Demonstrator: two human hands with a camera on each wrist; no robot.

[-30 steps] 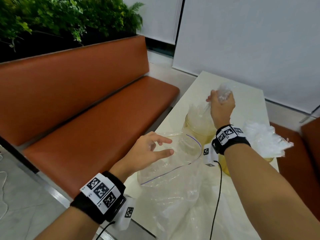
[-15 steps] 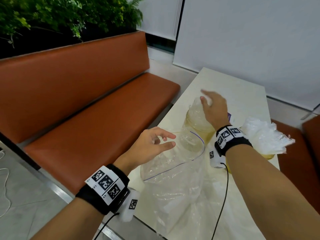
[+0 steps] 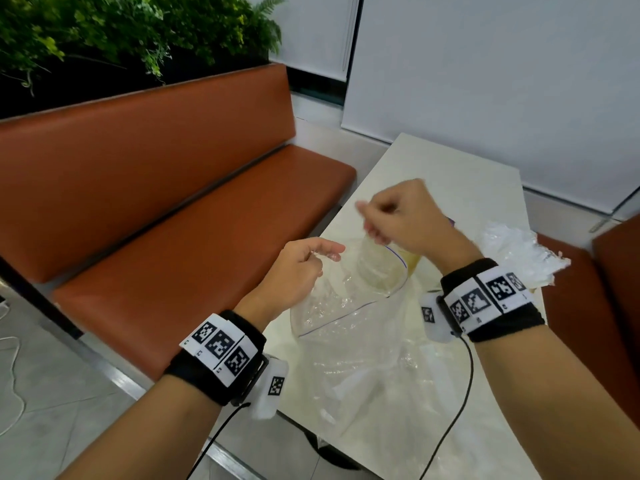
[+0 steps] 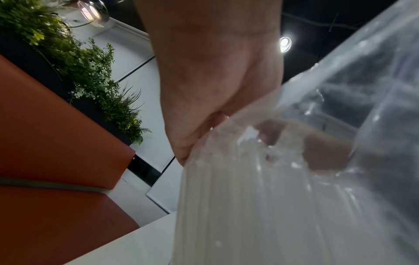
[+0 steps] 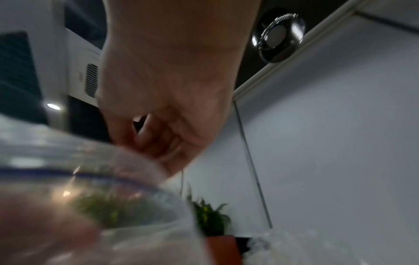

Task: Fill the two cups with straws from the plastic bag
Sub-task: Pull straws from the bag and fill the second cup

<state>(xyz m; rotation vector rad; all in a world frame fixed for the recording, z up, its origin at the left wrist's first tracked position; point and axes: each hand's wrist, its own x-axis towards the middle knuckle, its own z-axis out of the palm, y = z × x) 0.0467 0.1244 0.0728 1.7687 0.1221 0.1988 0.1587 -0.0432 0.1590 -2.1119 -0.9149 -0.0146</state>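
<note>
A clear plastic bag (image 3: 349, 344) with a blue line along its mouth lies on the white table (image 3: 467, 188). My left hand (image 3: 325, 254) pinches the near rim of the mouth. My right hand (image 3: 372, 230), fingers curled, pinches the far rim. In the left wrist view, white straws (image 4: 226, 197) lie inside the bag under my left hand (image 4: 204, 125). A yellowish clear cup (image 3: 377, 271) shows through the bag's mouth. A bunch of wrapped straws (image 3: 519, 251) sticks up at the right, its cup hidden behind my right wrist. The right wrist view is blurred, with my right hand (image 5: 158, 143) above the bag rim (image 5: 90, 175).
An orange bench (image 3: 207, 220) runs along the table's left side, with green plants (image 3: 121, 36) behind its backrest. Another orange seat (image 3: 616, 289) stands at the right. White blinds cover the wall beyond the table. Black wrist cables hang over the table's near edge.
My right hand has left the far cup and come back to the bag's mouth, fingers now curled. My left hand has gone from open to pinching the bag's near rim.
</note>
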